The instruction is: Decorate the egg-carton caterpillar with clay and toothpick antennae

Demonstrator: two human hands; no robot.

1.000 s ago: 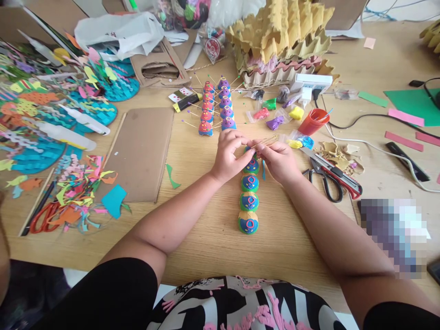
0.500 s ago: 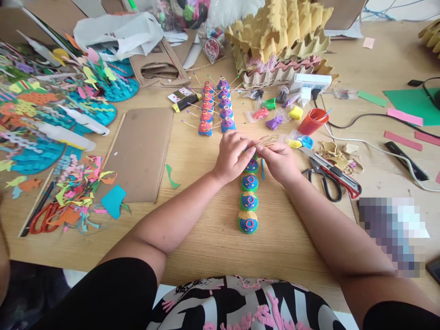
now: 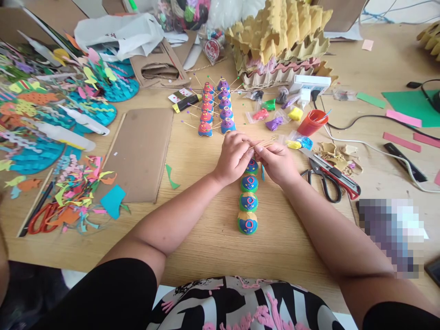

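Observation:
My left hand (image 3: 234, 156) and my right hand (image 3: 277, 161) meet over the middle of the table. Both are closed, fingertips pinching a small bunch of thin wooden picks (image 3: 264, 143) between them. Beneath the hands runs a caterpillar made of egg-carton cups (image 3: 249, 201), painted blue, green and yellow with pink rings; its far end is hidden by my fingers. Beyond stand a red-and-blue caterpillar (image 3: 206, 115) and a purple-and-blue caterpillar (image 3: 225, 109), both with bead-tipped sticks poking out at the sides.
Right of my hands lie a utility knife (image 3: 332, 172), black-handled scissors (image 3: 323, 183), an orange cup (image 3: 312, 123) and bagged clay (image 3: 275, 122). Egg cartons (image 3: 278, 41) are stacked behind. At left are a cardboard sheet (image 3: 140, 156), paper scraps (image 3: 79, 192) and glue bottles (image 3: 65, 135).
My fingers have shifted slightly around the picks, which are now more spread out. The arms and the caterpillars have hardly moved.

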